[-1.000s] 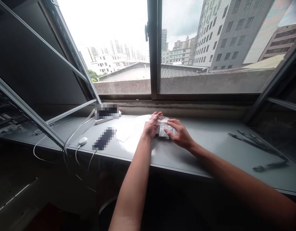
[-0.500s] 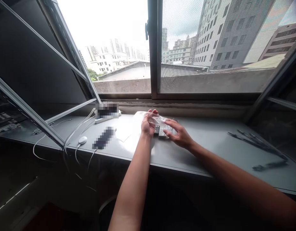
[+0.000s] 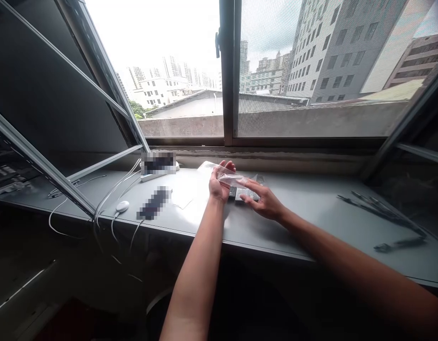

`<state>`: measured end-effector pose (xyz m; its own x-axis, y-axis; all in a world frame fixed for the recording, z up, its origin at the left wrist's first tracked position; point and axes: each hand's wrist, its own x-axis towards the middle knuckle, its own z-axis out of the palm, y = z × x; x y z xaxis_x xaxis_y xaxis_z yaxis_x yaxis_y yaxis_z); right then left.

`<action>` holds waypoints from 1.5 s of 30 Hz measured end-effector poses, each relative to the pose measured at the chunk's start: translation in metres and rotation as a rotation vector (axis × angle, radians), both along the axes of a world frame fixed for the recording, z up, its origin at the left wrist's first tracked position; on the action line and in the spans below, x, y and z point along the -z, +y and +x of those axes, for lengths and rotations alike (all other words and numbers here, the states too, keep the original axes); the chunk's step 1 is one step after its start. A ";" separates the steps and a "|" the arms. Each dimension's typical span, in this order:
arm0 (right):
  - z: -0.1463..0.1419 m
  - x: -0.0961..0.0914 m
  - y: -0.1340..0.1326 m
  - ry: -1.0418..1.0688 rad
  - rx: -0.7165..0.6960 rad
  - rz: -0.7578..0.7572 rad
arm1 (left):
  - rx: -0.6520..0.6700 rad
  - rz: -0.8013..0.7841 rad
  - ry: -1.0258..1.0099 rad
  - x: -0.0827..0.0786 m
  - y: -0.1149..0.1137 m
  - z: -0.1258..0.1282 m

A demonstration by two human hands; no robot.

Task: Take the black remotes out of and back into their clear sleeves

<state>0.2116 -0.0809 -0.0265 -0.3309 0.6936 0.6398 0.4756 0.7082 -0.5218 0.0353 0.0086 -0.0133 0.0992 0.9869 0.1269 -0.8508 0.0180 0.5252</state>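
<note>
My left hand [image 3: 219,183] is curled round the edge of a clear plastic bag [image 3: 229,177] and holds it raised a little above the grey desk [image 3: 311,213]. My right hand [image 3: 262,201] lies on a small grey device with keys [image 3: 243,193] that rests on the desk under the bag, its fingers stretched along it. The two hands are close together, just in front of the window sill.
To the left lie a white mouse [image 3: 123,206], a blurred dark object [image 3: 154,203], a white power strip [image 3: 158,173] and several white cables [image 3: 108,199]. Dark cable ties [image 3: 382,213] lie at the right. Slanted metal bars [image 3: 44,166] cross the left side.
My left hand has lifted the plastic bag's edge up and away from the device. My right hand has slid slightly nearer and flattened onto the device.
</note>
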 end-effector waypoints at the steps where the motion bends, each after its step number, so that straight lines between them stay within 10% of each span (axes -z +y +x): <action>1: 0.000 -0.001 -0.001 0.006 -0.002 -0.004 | 0.009 -0.001 0.007 0.000 -0.001 0.000; 23: -0.003 -0.013 -0.011 -0.024 -0.116 -0.140 | -0.297 -0.185 -0.221 0.005 0.014 -0.018; 45: -0.002 0.000 -0.005 -0.044 -0.161 -0.013 | -0.171 -0.192 -0.227 -0.002 0.007 -0.009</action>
<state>0.2098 -0.0859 -0.0261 -0.4660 0.6372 0.6139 0.3788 0.7707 -0.5124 0.0264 0.0154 -0.0108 -0.0792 0.9949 -0.0626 -0.9447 -0.0548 0.3232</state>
